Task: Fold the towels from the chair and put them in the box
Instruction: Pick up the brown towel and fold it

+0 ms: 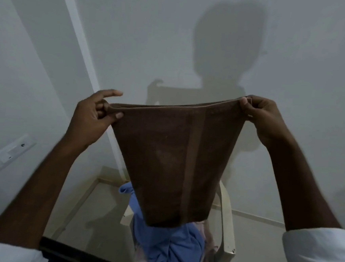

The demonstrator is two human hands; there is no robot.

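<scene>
Hanging doubled over in mid-air above the cream plastic chair [226, 213], the dark brown terry towel [173, 157] is being held up by both top corners. The left hand [92, 120] is pinching one corner between thumb and fingers, the right hand [261, 117] is clenching the other. A crumpled blue towel [170, 248] is lying on the chair seat below.
</scene>
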